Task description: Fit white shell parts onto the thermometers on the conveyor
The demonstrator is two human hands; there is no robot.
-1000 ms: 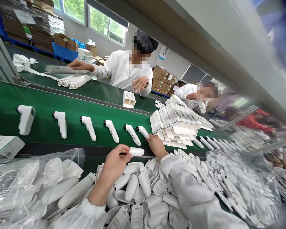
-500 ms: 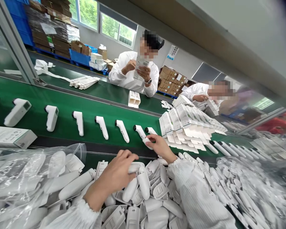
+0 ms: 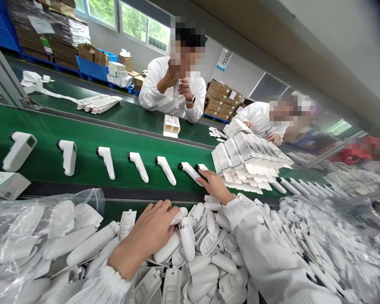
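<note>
- My left hand [image 3: 148,232] lies low over the heap of covers [image 3: 205,276], lower centre, palm down with fingers bent. A cover end shows by its fingertips; the back of the hand hides whether they close on it, so I cannot tell.
- My right hand [image 3: 215,185] reaches to the belt [image 3: 50,122], right of centre, thumb and forefinger at the two rightmost thermometers [image 3: 188,172] of the near row. I cannot tell whether they grip or merely touch.
- That row runs across the middle left, noses toward the upper left and handles toward me, probably so each handle is easy to reach; the gaps likely keep them from knocking.
- The heap sits between my forearms, I judge to keep covers close.
- The clear bag [image 3: 96,197] at lower left has covers showing through its film.
- The blue crate [image 3: 91,71], upper left, holds brown cardboard.
- Two small boxes [image 3: 171,126], upper centre, stand open; I see nothing inside.
</note>
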